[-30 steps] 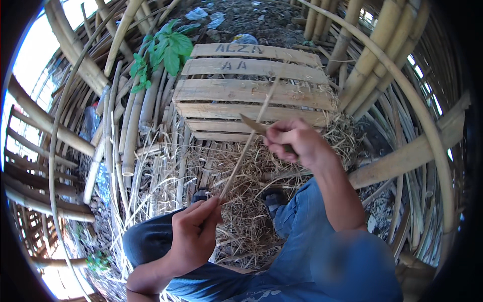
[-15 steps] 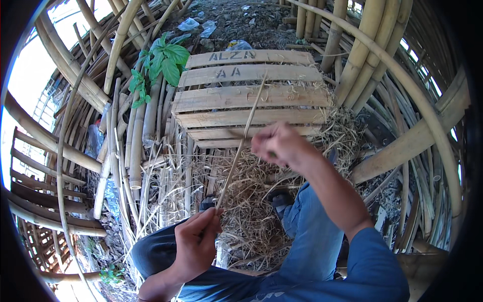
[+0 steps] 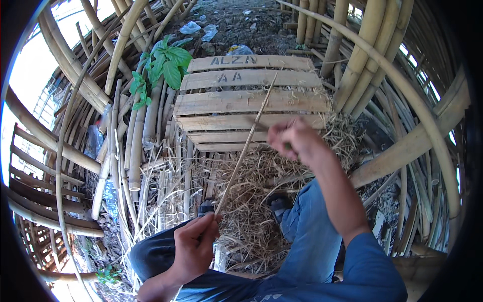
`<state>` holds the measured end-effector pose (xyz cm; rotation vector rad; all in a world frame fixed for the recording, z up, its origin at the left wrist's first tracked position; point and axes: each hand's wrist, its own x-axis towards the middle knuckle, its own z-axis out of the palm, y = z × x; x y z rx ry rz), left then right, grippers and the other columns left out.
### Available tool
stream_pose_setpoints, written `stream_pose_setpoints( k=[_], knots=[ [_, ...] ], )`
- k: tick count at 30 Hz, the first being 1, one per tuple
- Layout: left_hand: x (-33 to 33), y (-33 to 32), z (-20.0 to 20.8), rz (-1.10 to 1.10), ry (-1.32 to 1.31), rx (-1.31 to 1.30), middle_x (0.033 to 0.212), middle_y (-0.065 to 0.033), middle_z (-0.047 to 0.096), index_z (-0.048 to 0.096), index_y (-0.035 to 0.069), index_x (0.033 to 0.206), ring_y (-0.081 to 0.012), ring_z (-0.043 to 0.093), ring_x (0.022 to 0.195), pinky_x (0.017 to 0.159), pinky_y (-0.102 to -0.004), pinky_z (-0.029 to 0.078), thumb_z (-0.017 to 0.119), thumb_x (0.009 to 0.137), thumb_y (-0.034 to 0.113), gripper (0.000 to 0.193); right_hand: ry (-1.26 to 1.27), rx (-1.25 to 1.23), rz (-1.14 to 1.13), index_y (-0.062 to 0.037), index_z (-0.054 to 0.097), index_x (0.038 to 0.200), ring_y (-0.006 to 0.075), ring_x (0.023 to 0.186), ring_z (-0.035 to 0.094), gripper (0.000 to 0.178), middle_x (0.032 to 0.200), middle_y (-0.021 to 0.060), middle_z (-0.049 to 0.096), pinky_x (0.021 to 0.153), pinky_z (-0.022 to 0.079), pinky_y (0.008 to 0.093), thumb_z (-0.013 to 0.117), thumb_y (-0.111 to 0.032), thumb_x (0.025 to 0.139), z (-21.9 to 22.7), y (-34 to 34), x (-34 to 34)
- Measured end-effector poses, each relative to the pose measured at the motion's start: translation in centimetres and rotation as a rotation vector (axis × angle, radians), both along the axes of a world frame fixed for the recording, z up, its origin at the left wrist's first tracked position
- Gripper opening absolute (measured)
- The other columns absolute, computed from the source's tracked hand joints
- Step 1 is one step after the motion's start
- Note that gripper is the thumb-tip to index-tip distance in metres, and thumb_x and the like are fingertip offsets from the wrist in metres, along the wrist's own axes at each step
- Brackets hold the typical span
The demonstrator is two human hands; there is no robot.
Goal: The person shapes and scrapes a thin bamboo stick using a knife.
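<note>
A long thin bamboo strip (image 3: pixel 239 162) slants up and away from my left hand (image 3: pixel 193 247), whose fingers are closed round its near end. Its far tip lies in front of a slatted wooden crate (image 3: pixel 251 102). Closed round a knife, my right hand (image 3: pixel 297 140) is beside the strip's middle. The dark, blurred knife blade (image 3: pixel 257 124) crosses the strip; whether it touches I cannot tell. A bit of green shows in the right fist, perhaps the handle. Below the hands lies a heap of pale bamboo shavings (image 3: pixel 251 221).
Bamboo poles (image 3: pixel 136 146) are stacked on the left, near a leafy green plant (image 3: pixel 168 63). Thick poles (image 3: pixel 370 50) and a slanting beam (image 3: pixel 397 156) stand on the right. My bent knees (image 3: pixel 314 226) flank the shavings. Plastic scraps (image 3: pixel 209 31) lie behind the crate.
My right hand and the knife have shifted a little right and nearer to me. The strip's far end has swung slightly right; my left hand stays nearly in place.
</note>
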<state>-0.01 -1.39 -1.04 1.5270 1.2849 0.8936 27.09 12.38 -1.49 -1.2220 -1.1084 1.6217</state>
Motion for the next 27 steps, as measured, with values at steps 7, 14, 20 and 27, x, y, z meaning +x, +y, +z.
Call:
stream_pose_setpoints(
  k=[7,14,20,27],
  knots=[
    [-0.3,0.0,0.2,0.022,-0.099,-0.171,0.071,-0.0051,0.057,0.060,-0.009,0.105,-0.0059,0.050,0.066,0.060,-0.0207,0.042,0.053,0.091,0.001,0.019,0.010,-0.077,0.065,0.0022,0.057,0.069,0.0079,0.036,0.035,0.009,0.056,0.0066,0.051,0.032,0.023,0.0240,0.052,0.002,0.077,0.0,-0.5,-1.8],
    [-0.3,-0.2,-0.8,0.000,-0.050,-0.020,0.067,-0.0056,0.054,0.060,-0.011,0.100,-0.0062,0.048,0.062,0.056,-0.0210,0.040,0.052,0.090,-0.002,0.016,0.057,-0.123,0.117,0.0034,0.056,0.069,0.0072,0.036,0.033,0.014,0.056,0.0059,0.050,0.032,0.024,0.0244,0.056,-0.002,0.082,0.7,0.2,-1.0],
    [-0.3,-0.2,-0.6,-0.016,-0.025,0.011,0.068,-0.0064,0.056,0.060,-0.011,0.101,-0.0067,0.049,0.061,0.056,-0.0212,0.041,0.052,0.090,-0.002,0.017,-0.047,-0.124,0.026,0.0046,0.056,0.072,0.0083,0.036,0.034,0.010,0.054,0.0061,0.048,0.031,0.023,0.0242,0.047,0.007,0.075,0.4,0.0,-2.0],
    [-0.1,-0.4,-0.5,0.013,-0.039,-0.062,0.068,-0.0047,0.055,0.059,-0.011,0.101,-0.0063,0.048,0.062,0.057,-0.0212,0.041,0.052,0.091,-0.001,0.017,0.005,-0.092,0.211,0.0041,0.056,0.074,0.0080,0.037,0.037,0.012,0.054,0.0067,0.050,0.032,0.025,0.0243,0.053,-0.004,0.084,0.1,-0.5,-1.8]
  ],
)
